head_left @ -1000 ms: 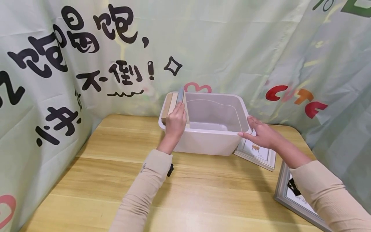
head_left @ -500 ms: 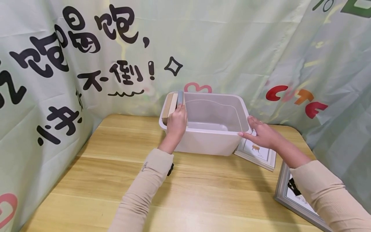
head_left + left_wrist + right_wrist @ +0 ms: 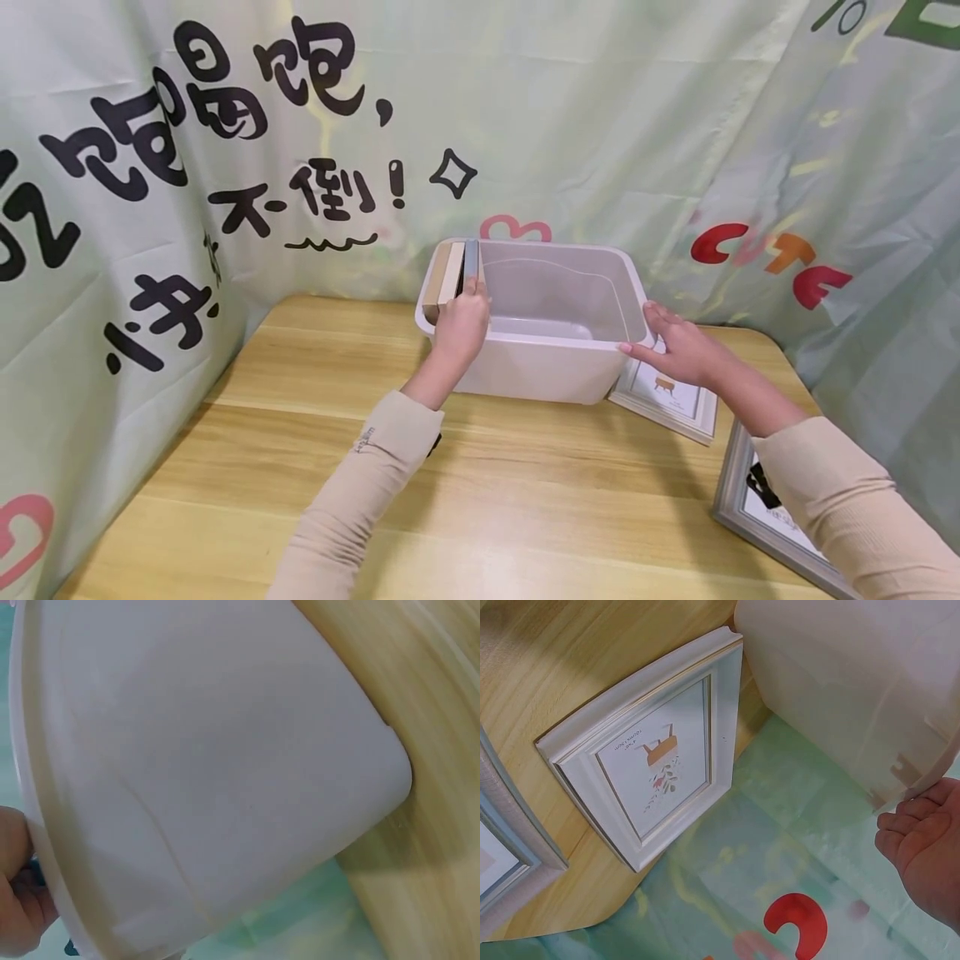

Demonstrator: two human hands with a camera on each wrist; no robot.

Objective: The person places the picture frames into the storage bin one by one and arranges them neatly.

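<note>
A pale grey plastic bin stands at the back of the table. Upright along its left end are several flat pieces that look like picture frames, a tan one, a cream one and a blue-edged one. My left hand reaches over the front rim and grips the blue-edged picture frame, its curled fingers partly hidden. In the left wrist view the hand shows only at the left edge, beside the bin wall. My right hand grips the bin's right corner rim, fingers curled over it.
A white picture frame lies on the table beside the bin's right end. Nearer, a grey picture frame lies partly under my right forearm. A printed curtain hangs behind the wooden table.
My left hand has moved down with the blue-edged picture frame, whose top edge has sunk from above the bin's rim to about rim height. The right hand stays in place on the rim.
</note>
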